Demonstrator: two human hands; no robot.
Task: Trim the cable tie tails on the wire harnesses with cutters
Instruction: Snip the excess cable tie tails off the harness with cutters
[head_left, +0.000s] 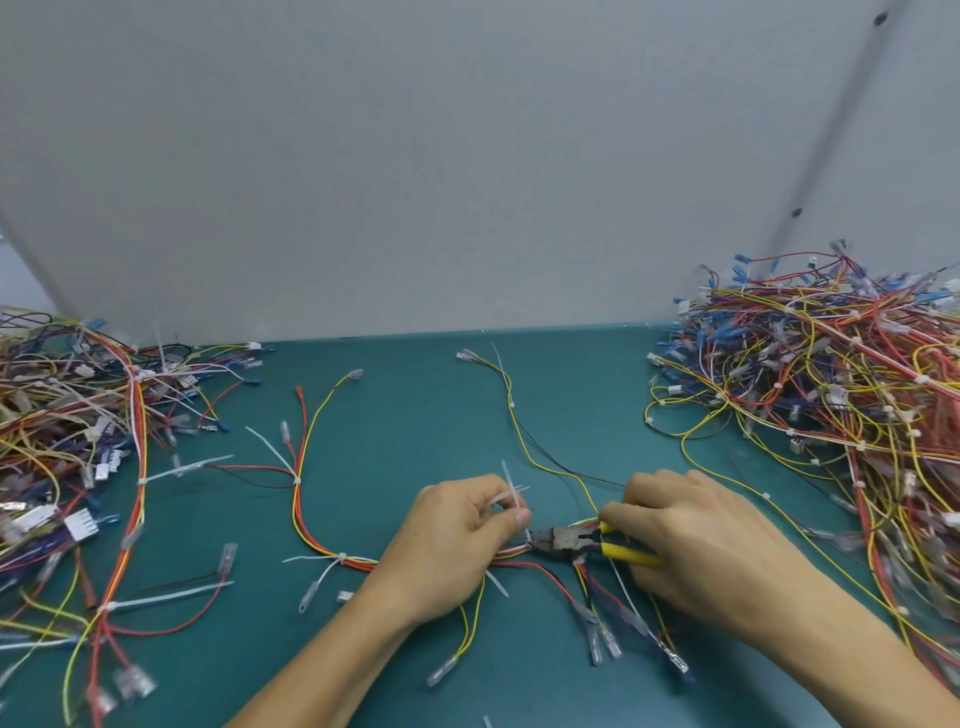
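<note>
Forearms (322, 665) are reaching in from the bottom edge, the left hand (457, 540) pinching loose white cable tie tails (511, 491) while lying over the wire harness (311, 519). The right hand (696, 540) is gripping the yellow handles of the cutters (576, 543), whose nose is touching the bundle just beside the left thumb. Everything is lying on a teal bench (405, 415) running back to a plain grey wall panel (467, 156), with the left pile (62, 415) and the taller right pile (831, 389) of tangled harnesses crowding both sides and yellow wires trailing past the right forearm.
</note>
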